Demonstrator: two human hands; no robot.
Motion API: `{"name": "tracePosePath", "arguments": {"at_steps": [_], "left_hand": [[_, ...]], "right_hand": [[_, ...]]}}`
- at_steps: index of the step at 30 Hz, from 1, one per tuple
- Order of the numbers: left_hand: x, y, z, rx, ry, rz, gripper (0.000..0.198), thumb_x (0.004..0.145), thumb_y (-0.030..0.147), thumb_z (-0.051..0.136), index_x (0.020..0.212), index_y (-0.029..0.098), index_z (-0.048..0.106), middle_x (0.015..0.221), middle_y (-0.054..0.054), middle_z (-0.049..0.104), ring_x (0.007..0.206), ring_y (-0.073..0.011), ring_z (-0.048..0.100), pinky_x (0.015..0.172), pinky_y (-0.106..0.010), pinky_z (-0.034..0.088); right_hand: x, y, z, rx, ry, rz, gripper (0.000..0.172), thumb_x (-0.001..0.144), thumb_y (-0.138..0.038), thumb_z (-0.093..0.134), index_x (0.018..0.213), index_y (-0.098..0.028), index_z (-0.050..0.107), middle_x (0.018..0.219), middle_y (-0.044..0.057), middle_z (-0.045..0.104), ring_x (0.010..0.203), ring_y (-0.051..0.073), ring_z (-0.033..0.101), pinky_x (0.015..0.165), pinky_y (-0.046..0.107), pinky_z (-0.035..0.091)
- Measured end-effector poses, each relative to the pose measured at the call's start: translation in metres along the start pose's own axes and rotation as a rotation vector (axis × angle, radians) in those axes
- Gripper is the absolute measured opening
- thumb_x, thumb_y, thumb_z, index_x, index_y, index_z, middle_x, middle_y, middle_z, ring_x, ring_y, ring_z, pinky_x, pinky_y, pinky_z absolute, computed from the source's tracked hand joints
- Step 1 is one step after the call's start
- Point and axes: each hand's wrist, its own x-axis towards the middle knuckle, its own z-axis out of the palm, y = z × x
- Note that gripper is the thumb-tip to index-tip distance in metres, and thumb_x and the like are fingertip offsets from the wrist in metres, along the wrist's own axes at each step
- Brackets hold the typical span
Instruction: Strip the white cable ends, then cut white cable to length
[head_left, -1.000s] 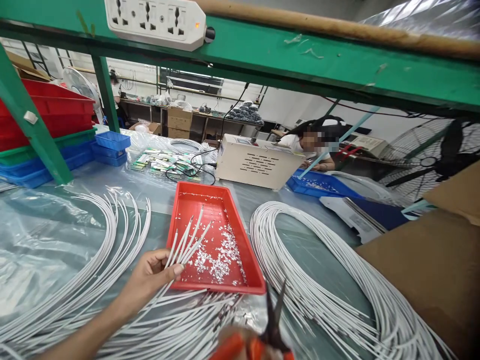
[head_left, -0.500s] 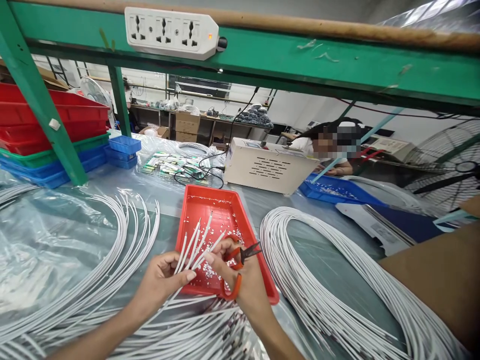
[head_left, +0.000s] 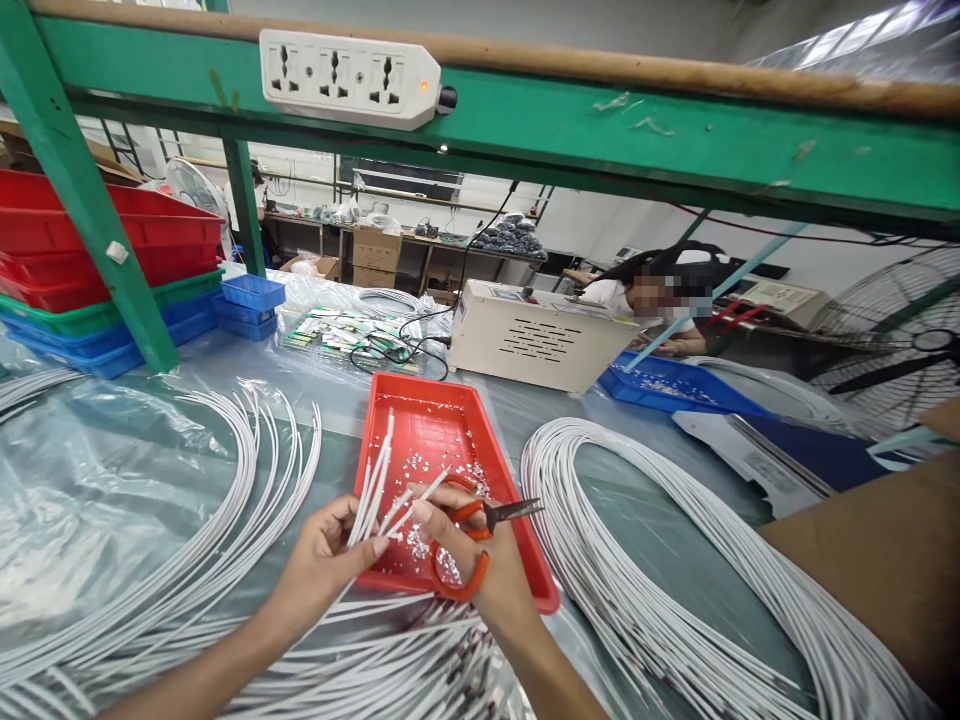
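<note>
Over the red tray (head_left: 480, 440), my left hand (head_left: 334, 545) is closed round several white cables (head_left: 373, 490), their ends pointing up. My right hand (head_left: 480, 530) is closed too, with a pair of orange-handled scissors (head_left: 472, 520) hooked on its fingers. The dark blades stick out to the right, away from the cables. Thumb and fingertips of that hand pinch one or two cable ends (head_left: 431, 488) just right of the left hand's bunch. Small white and silvery scraps lie scattered in the tray below.
Coiled white cables (head_left: 600, 520) lie at right, more (head_left: 247, 480) at left, others (head_left: 360, 660) in front. Behind the tray stand a beige metal box (head_left: 536, 340) and green-white strips (head_left: 345, 335). A green beam with a power strip (head_left: 349, 80) crosses overhead. A person (head_left: 660, 300) sits opposite.
The bunch in my left hand has drawn closer together, and fewer ends stand spread out. The scissors have turned so their blades point more level to the right. My hands have barely shifted.
</note>
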Motion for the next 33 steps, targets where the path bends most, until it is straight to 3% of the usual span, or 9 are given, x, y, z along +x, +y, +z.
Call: {"name": "tracePosePath", "arguments": {"at_steps": [4,6,11,14,18,22,28,30,33], "left_hand": [[0.001,0.008,-0.003,-0.071,0.128,0.023,0.018,0.071,0.028,0.066,0.075,0.017,0.052,0.070,0.003,0.053,0.063,-0.0070,0.047,0.062,-0.017,0.038],[0.003,0.012,-0.006,-0.161,0.128,0.015,0.022,0.072,0.027,0.066,0.086,0.020,0.051,0.066,0.006,0.051,0.052,-0.0041,0.042,0.054,-0.016,0.036],[0.006,0.015,-0.010,-0.163,0.067,-0.087,0.032,0.065,0.032,0.072,0.090,0.016,0.058,0.046,0.012,0.026,0.038,-0.0002,0.018,0.038,-0.014,0.015],[0.005,0.014,-0.008,-0.109,0.025,-0.151,0.030,0.060,0.033,0.075,0.078,0.012,0.064,0.047,0.008,0.039,0.044,-0.0028,0.037,0.044,-0.015,0.030],[0.002,0.014,-0.006,-0.072,0.021,-0.073,0.022,0.061,0.031,0.075,0.066,0.012,0.064,0.076,-0.002,0.059,0.073,-0.0121,0.054,0.067,-0.021,0.042],[0.001,0.013,-0.007,-0.082,0.012,-0.101,0.024,0.071,0.036,0.066,0.077,0.015,0.056,0.072,0.000,0.059,0.055,-0.0057,0.045,0.048,-0.017,0.030],[0.005,0.011,-0.008,-0.146,0.018,-0.130,0.031,0.072,0.042,0.063,0.083,0.015,0.052,0.053,0.007,0.045,0.039,-0.0011,0.019,0.041,-0.019,0.009],[0.006,0.011,-0.008,-0.132,-0.001,-0.136,0.032,0.071,0.043,0.063,0.082,0.014,0.054,0.051,0.009,0.039,0.039,-0.0007,0.015,0.041,-0.021,0.006],[0.006,0.012,-0.008,-0.107,-0.013,-0.135,0.033,0.071,0.043,0.064,0.081,0.012,0.056,0.051,0.009,0.035,0.039,-0.0012,0.014,0.041,-0.022,0.006]], "right_hand": [[-0.001,0.000,0.003,-0.057,0.010,-0.025,0.022,0.071,-0.034,0.065,0.086,-0.019,0.068,0.077,0.003,0.064,0.065,0.014,0.055,0.065,0.028,0.045],[-0.002,0.001,0.006,-0.053,-0.021,-0.052,0.018,0.071,-0.034,0.065,0.080,-0.018,0.067,0.074,0.002,0.064,0.065,0.013,0.055,0.066,0.027,0.044],[-0.006,0.009,0.020,0.001,-0.171,0.002,0.018,0.070,-0.032,0.065,0.065,-0.015,0.061,0.060,-0.001,0.056,0.058,0.010,0.049,0.057,0.022,0.040],[-0.009,0.017,0.029,0.088,-0.222,0.078,0.022,0.064,-0.033,0.070,0.064,-0.015,0.059,0.059,-0.002,0.054,0.054,0.009,0.047,0.053,0.022,0.039],[-0.008,0.019,0.030,0.084,-0.246,0.093,0.027,0.066,-0.040,0.067,0.068,-0.015,0.058,0.057,-0.001,0.054,0.052,0.010,0.048,0.052,0.023,0.039],[0.001,0.008,0.009,-0.270,-0.282,0.070,0.026,0.072,-0.041,0.060,0.065,-0.016,0.059,0.058,0.001,0.057,0.051,0.012,0.049,0.049,0.024,0.036],[0.017,0.000,-0.025,-1.147,0.022,-0.075,0.025,0.063,-0.031,0.066,0.048,-0.019,0.050,0.046,0.002,0.052,0.045,0.014,0.044,0.046,0.025,0.022],[0.019,0.002,-0.028,-1.207,0.008,-0.079,0.028,0.065,-0.027,0.063,0.046,-0.019,0.045,0.044,0.000,0.048,0.044,0.012,0.039,0.045,0.025,0.020],[0.020,0.004,-0.026,-1.103,-0.144,-0.031,0.032,0.072,-0.031,0.056,0.046,-0.019,0.041,0.043,-0.004,0.040,0.042,0.010,0.033,0.044,0.024,0.019]]}}
